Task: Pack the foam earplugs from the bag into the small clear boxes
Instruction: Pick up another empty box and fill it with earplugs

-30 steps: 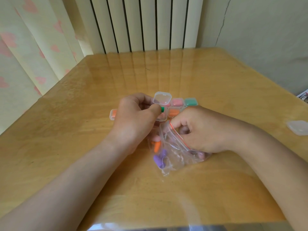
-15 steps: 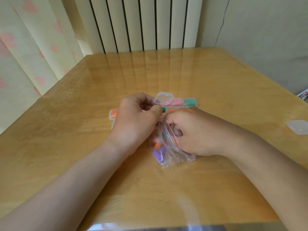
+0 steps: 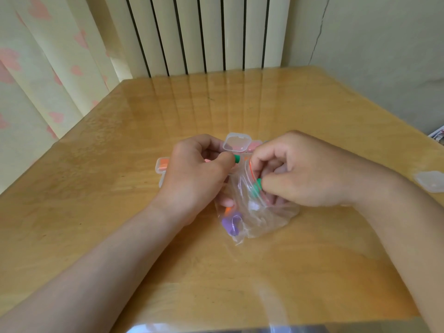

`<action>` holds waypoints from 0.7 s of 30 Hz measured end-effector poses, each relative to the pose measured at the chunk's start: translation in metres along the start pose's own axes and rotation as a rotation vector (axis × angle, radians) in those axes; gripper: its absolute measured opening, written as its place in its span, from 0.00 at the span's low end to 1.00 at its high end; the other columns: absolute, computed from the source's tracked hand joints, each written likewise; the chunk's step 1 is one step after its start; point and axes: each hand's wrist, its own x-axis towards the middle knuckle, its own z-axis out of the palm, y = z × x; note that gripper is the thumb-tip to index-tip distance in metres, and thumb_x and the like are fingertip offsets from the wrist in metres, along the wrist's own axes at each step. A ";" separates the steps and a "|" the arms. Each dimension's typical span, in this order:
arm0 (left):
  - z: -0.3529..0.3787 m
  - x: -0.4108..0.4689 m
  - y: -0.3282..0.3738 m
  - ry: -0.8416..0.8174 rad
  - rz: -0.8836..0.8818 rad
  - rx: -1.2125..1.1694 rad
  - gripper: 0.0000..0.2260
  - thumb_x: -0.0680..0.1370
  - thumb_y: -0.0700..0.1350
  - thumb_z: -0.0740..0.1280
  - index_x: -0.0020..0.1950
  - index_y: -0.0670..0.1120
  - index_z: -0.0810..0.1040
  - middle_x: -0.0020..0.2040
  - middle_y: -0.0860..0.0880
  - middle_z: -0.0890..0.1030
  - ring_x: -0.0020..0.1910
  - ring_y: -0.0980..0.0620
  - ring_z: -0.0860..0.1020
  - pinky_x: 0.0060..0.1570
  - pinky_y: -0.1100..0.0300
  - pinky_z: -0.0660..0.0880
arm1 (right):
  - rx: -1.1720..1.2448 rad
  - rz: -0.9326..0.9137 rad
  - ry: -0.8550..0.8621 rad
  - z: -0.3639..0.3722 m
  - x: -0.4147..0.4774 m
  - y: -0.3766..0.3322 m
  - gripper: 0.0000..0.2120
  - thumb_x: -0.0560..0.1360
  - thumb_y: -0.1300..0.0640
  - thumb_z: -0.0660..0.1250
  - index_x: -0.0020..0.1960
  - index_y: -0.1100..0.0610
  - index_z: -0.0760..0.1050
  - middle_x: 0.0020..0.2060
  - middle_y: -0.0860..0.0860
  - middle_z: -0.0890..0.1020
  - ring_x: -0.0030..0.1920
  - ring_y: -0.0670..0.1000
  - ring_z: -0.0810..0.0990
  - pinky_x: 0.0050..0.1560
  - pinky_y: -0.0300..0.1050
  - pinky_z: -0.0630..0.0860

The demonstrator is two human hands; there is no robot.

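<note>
**A:** What is each hand gripping?

**B:** The left hand (image 3: pixel 199 171) is pinching a green earplug (image 3: pixel 237 159) between thumb and forefinger, just beside the open clear box (image 3: pixel 236 141). The right hand (image 3: pixel 300 171) is pinching a second green earplug (image 3: pixel 255 188) at the mouth of the bag (image 3: pixel 264 219), fingers curled into it.

**A:** What could be going wrong from here?

**B:** I am seeing 2 risks. The soft foam could be slipping out of the pinch while clearing the red zip edge. The light bag could be lifting with the hand and spilling the purple earplugs (image 3: pixel 230 224) lying in its near corner.

**A:** And the pose?

**B:** Both forearms are reaching in low over the table (image 3: pixel 240 104), backs of the hands facing up, the 2 hands close together. An orange-filled box (image 3: pixel 163 164) is sitting just left of the left hand.
</note>
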 end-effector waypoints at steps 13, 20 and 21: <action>-0.005 -0.002 0.008 -0.027 0.021 -0.205 0.04 0.78 0.39 0.70 0.49 0.38 0.82 0.39 0.43 0.86 0.37 0.49 0.84 0.33 0.58 0.76 | 0.220 -0.351 0.438 -0.003 0.007 0.004 0.12 0.75 0.67 0.69 0.48 0.51 0.84 0.38 0.53 0.85 0.32 0.51 0.82 0.34 0.43 0.79; -0.009 -0.002 0.014 -0.228 -0.158 -0.499 0.05 0.77 0.35 0.68 0.51 0.35 0.80 0.40 0.40 0.84 0.38 0.48 0.84 0.34 0.62 0.81 | 0.073 -0.405 0.431 0.004 0.010 0.008 0.09 0.70 0.66 0.77 0.46 0.55 0.80 0.42 0.49 0.84 0.43 0.49 0.84 0.40 0.39 0.79; -0.009 -0.002 0.015 -0.241 -0.179 -0.515 0.05 0.77 0.35 0.68 0.51 0.35 0.80 0.40 0.40 0.84 0.37 0.48 0.84 0.35 0.62 0.82 | 0.059 -0.409 0.428 0.004 0.009 0.008 0.10 0.70 0.66 0.77 0.46 0.56 0.81 0.41 0.48 0.84 0.43 0.48 0.84 0.40 0.36 0.78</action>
